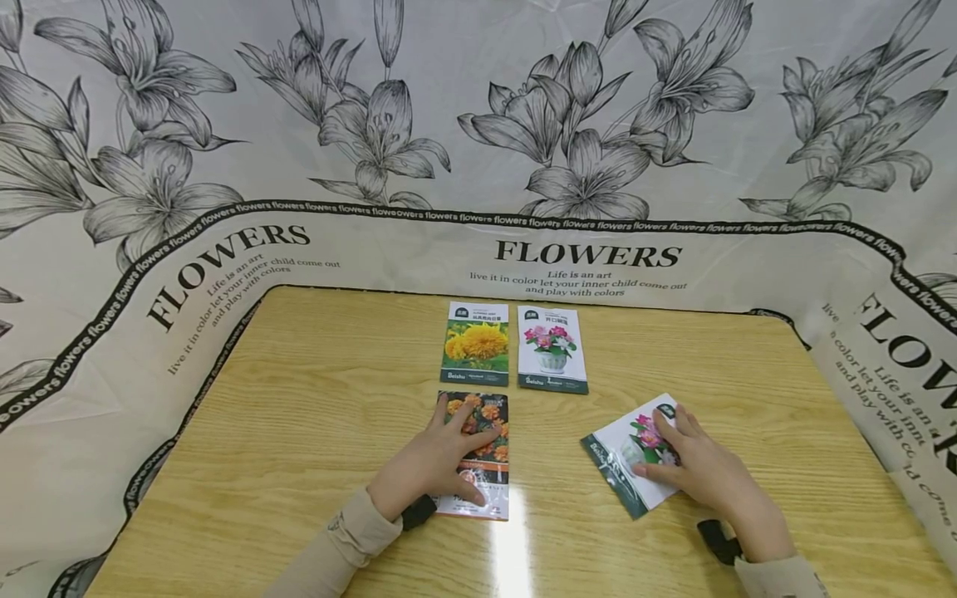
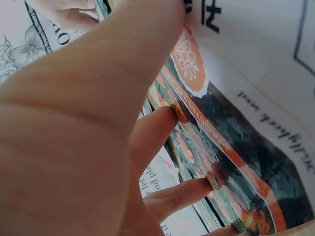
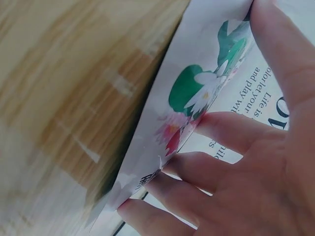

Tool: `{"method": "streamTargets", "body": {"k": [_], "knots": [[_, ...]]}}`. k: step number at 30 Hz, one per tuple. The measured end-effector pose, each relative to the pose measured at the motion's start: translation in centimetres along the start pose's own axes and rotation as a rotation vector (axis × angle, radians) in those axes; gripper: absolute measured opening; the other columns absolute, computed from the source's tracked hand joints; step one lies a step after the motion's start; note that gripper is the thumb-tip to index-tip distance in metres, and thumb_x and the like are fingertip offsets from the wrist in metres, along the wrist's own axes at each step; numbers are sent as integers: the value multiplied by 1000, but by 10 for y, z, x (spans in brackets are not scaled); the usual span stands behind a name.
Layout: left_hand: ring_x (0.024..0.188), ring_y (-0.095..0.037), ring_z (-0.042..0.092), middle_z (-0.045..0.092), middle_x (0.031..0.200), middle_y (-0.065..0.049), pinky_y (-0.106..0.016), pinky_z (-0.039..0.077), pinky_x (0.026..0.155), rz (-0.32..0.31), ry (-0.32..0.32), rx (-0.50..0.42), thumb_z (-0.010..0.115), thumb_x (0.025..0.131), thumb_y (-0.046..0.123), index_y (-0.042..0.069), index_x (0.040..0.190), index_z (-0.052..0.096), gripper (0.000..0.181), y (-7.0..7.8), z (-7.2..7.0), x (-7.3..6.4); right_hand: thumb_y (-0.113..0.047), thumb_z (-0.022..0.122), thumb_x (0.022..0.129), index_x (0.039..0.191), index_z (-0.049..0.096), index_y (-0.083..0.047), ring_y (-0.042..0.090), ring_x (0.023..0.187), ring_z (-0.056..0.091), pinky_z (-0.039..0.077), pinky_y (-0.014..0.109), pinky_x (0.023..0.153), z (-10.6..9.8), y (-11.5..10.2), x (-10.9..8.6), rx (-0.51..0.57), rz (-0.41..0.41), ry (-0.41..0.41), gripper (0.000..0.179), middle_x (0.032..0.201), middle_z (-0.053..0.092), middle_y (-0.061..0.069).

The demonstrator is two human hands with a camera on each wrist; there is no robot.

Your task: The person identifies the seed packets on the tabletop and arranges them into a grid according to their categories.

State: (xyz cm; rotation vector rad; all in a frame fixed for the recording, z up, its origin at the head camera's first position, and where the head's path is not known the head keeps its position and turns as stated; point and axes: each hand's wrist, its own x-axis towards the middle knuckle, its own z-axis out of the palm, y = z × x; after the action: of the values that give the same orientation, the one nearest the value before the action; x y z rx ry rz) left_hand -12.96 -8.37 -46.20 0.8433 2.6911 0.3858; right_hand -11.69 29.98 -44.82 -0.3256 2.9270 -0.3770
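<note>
My left hand rests with spread fingers on a seed packet with orange flowers; in the left wrist view its fingertips touch the printed front. Over to the right, my right hand lays its thumb and fingertips on a white seed packet with pink flowers, which sits at a slant. The right wrist view has the fingers extended across that packet's printed face. Above the left hand lies a yellow-flower packet, upright, beside a potted-flower packet.
The wooden table carries all the packets. A white cloth printed with flowers and lettering rises behind the table and along its sides. A bright reflection streaks the tabletop near the front middle.
</note>
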Motion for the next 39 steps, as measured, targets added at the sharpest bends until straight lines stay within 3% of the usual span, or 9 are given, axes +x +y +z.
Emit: {"method": "streamTargets", "body": {"k": [22, 39], "knots": [[141, -61, 4, 13, 163, -18, -60, 46, 100, 13, -6, 10, 79, 72, 60, 33, 156, 34, 99, 1, -2, 0, -53, 75, 81, 153, 34, 1, 60, 140, 12, 16, 78, 104, 1, -1, 4, 201, -111, -53, 99, 157, 12, 36], [141, -61, 8, 15, 163, -19, -58, 48, 99, 28, 10, 49, 77, 72, 61, 31, 157, 33, 99, -1, 0, 0, -45, 79, 81, 154, 36, -6, 58, 141, 13, 14, 77, 106, 4, 2, 9, 231, -216, -44, 93, 159, 14, 32]]}}
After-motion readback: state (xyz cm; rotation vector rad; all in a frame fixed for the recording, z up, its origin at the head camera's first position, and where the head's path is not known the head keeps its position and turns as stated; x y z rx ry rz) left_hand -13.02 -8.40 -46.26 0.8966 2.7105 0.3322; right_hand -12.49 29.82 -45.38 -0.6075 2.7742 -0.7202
